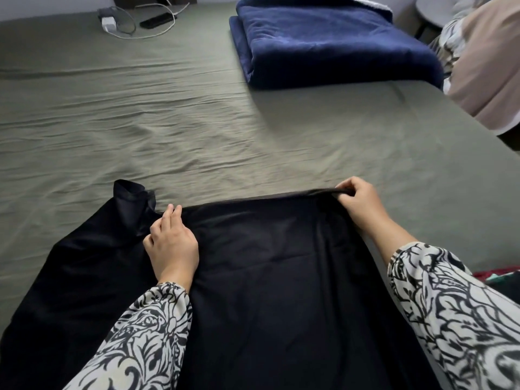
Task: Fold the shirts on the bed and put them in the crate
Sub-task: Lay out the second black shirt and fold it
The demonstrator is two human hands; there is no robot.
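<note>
Black and smooth, the shirt (267, 277) lies spread over the near part of the bed (168, 122), filling the frame from about 6 o'clock up to its far edge just below centre. One sleeve (132, 198) sticks out at the shirt's 10 o'clock corner, its cuff end folded up. The left hand (171, 243) rests on the cloth near the base of that sleeve, fingers bent with their tips meeting at the far edge; whether they actually pinch the fabric I cannot tell. The right hand (360, 201), at the shirt's 1 o'clock corner, pinches the far edge between thumb and curled fingers, lifting a small ridge of cloth. Both forearms wear black-and-white patterned sleeves (464, 319). The bed is covered by a wrinkled olive-grey sheet. At 1 o'clock in the frame sits a folded navy blanket (332, 43). At 11 o'clock lie a white charger (108, 23) with its looping cable and, just beside it, a black remote (157, 19). Beige and patterned fabric (486, 66) piles up at 2 o'clock, off the bed's edge.
</note>
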